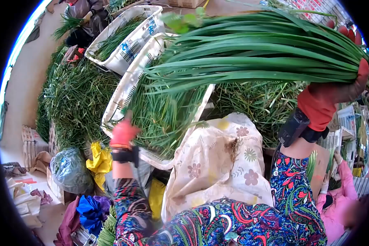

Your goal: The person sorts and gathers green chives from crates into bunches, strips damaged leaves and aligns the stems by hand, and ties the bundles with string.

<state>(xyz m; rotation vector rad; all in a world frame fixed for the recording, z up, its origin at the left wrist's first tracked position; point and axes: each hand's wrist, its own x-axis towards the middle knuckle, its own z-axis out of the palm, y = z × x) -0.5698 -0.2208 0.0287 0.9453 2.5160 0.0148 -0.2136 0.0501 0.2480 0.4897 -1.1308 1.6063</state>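
Note:
In my right hand (361, 74), which wears a red glove, a large bunch of garlic chives (258, 53) is gripped by its stem end, the long flat leaves stretching left across the upper view. My left hand (124, 133), also red-gloved, is smeared by motion at the left side of a white crate (115, 100). Its fingers are too blurred to read. Loose chives (164, 112) fill that crate. A flowered apron cloth (221, 164) covers my lap. Several green leaf bits (184, 22) blur at the bunch's left end.
A second white crate (131, 45) holds more chives. Heaps of cut greens (80, 92) lie left and behind. A co-worker (84, 18) sits at upper left; another person in pink (340, 201) is at lower right. Plastic bags (71, 170) lie at lower left.

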